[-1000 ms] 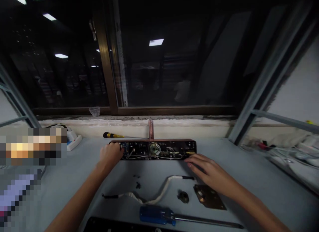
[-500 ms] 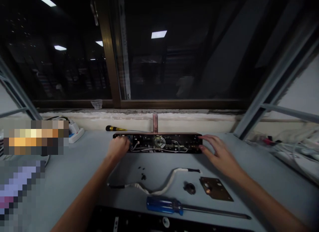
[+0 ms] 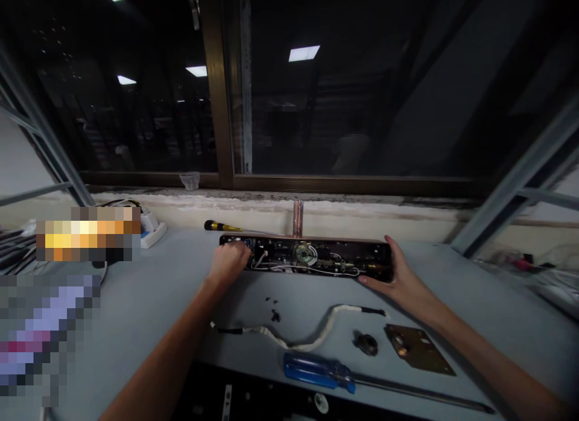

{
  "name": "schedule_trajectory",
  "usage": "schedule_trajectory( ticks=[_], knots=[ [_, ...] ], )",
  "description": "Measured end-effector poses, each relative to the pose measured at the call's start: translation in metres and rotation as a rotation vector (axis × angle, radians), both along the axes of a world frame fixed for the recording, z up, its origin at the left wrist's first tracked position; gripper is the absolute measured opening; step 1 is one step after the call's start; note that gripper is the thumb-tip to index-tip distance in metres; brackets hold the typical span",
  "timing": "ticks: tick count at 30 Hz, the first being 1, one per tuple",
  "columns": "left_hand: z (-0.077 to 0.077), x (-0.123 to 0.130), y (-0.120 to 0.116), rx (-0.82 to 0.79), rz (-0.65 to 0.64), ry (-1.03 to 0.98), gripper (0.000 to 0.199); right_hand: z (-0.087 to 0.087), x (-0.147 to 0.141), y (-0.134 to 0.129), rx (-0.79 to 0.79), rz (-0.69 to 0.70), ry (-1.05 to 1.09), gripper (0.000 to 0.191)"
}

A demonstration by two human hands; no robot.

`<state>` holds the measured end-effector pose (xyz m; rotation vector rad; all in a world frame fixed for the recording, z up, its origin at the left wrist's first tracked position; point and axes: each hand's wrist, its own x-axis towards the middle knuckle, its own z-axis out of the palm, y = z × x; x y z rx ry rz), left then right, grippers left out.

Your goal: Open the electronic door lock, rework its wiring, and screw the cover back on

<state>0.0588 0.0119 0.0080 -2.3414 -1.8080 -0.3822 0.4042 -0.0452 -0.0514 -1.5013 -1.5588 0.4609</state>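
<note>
A long dark lock housing (image 3: 280, 261) lies across the table, its open side showing wires, a round metal part and a green-blue board at the left end. A copper-coloured handle (image 3: 297, 219) stands up behind it. My left hand (image 3: 230, 259) is closed on the left end, its fingertips partly hidden inside. My right hand (image 3: 398, 270) grips the right end, thumb along the front edge and fingers at the back corner. In front of the housing lie a white-sleeved cable (image 3: 312, 344), small dark screws (image 3: 275, 315), a dark round part (image 3: 365, 343) and a brass-coloured plate (image 3: 420, 351).
A blue-handled screwdriver (image 3: 316, 371) lies near me, beside a second long black panel (image 3: 266, 397). Behind the housing rests a yellow-black screwdriver (image 3: 221, 226). A power strip (image 3: 154, 234) sits back left; cables (image 3: 543, 282) lie at the right. Metal frames flank the table.
My right hand has spread from the right corner to grip around that end, thumb now along the front edge. My left hand stays on the left end. The view has shifted slightly.
</note>
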Motion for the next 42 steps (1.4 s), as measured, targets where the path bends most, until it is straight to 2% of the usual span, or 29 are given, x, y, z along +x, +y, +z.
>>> schedule_trajectory(
  ticks=[6, 11, 18, 22, 28, 36, 42],
  knots=[
    [-0.001, 0.002, 0.004, 0.002, 0.005, -0.002, 0.033, 0.005, -0.004, -0.003, -0.037, -0.040, -0.061, 0.102],
    [0.000, 0.007, 0.002, -0.013, -0.064, -0.001, 0.030, 0.008, -0.006, -0.005, -0.058, -0.018, -0.061, 0.102],
    [0.007, 0.006, -0.003, 0.056, -0.016, -0.055, 0.030, 0.012, -0.007, -0.009, -0.081, 0.002, -0.017, 0.098],
    [0.007, 0.007, -0.010, 0.079, -0.045, -0.095, 0.028, 0.013, -0.007, -0.009, -0.044, -0.007, -0.030, 0.095],
    [0.007, 0.011, -0.014, 0.007, -0.185, -0.158, 0.036, 0.011, -0.005, -0.006, 0.026, 0.005, -0.055, 0.089],
    [-0.002, 0.025, -0.011, -0.026, -0.084, -0.235, 0.033, 0.004, 0.000, 0.000, 0.055, -0.005, -0.073, 0.087],
    [0.000, 0.025, -0.006, -0.086, -0.152, -0.261, 0.037, 0.005, -0.001, 0.000, 0.060, -0.022, -0.099, 0.088]
  ],
)
